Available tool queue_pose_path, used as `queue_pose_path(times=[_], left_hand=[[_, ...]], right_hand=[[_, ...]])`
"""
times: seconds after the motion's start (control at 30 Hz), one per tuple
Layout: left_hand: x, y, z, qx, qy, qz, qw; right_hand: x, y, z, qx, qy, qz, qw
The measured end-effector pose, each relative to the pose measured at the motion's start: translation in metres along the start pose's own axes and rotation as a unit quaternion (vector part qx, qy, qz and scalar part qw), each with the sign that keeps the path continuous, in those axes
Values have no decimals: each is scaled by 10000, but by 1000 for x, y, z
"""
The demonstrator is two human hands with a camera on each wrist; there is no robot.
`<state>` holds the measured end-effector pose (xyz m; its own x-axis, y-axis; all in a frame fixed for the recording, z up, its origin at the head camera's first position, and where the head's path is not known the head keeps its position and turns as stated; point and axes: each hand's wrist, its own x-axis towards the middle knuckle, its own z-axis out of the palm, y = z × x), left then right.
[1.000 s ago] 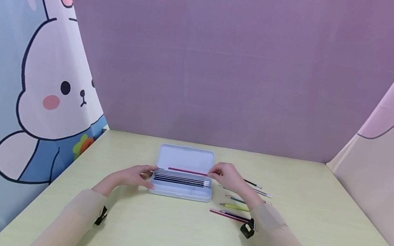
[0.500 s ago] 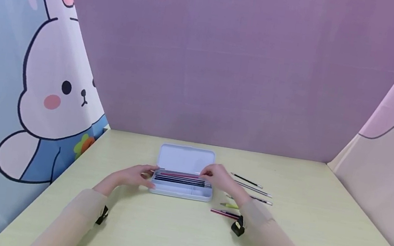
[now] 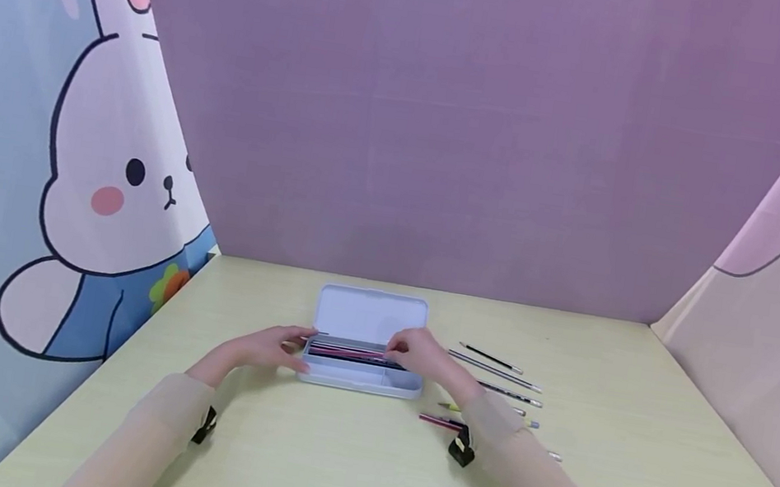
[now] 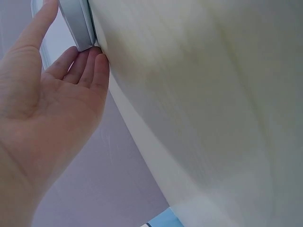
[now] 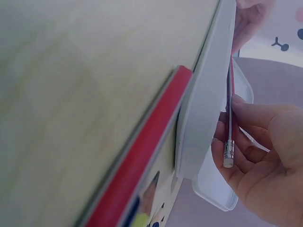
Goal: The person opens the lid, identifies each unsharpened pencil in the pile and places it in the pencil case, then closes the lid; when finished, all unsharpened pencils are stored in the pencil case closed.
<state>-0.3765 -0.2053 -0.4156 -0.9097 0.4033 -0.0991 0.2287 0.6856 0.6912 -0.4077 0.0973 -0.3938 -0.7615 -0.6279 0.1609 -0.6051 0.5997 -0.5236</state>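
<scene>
A white pencil case (image 3: 358,386) lies on the table with its lid (image 3: 371,314) tipped back. My left hand (image 3: 266,347) holds its left end, thumb at the front and fingers behind; the left wrist view has those fingertips (image 4: 97,61) against the case's edge. Over the right part of the case, my right hand (image 3: 419,353) pinches a red pencil (image 3: 350,353), slightly slanted above several dark pencils in the rear compartment. From the right wrist, a silver ferrule with a white eraser (image 5: 228,161) shows by the palm. The front compartments hold nothing visible.
Right of the case lie several loose pencils, among them a black one (image 3: 491,358), a grey one (image 3: 495,371) and a red one (image 3: 436,421), partly under the right forearm. A purple cloth (image 3: 450,135) hangs behind the table (image 3: 315,458), with printed cloths at both sides.
My right hand has moved left and slightly down, bringing the red pencil from in front of the lid to over the rear compartment. My left hand stays at the case's left end.
</scene>
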Motion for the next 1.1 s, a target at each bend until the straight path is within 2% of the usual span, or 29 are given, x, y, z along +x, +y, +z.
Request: queue_pose_path(times=[0.4, 0.67, 0.87, 1.1], left_hand=[[1, -1, 1, -27, 6, -37, 10000], [2, -2, 2, -16, 14, -36, 10000], [1, -2, 2, 0, 5, -15, 10000], [1, -2, 1, 39, -3, -31, 10000]], right_hand=[[1, 1, 3, -86, -154, 134, 9998], [2, 3, 3, -107, -22, -32, 9999], [0, 4, 2, -58, -20, 156, 9999], [-4, 6, -4, 59, 39, 192, 9998]])
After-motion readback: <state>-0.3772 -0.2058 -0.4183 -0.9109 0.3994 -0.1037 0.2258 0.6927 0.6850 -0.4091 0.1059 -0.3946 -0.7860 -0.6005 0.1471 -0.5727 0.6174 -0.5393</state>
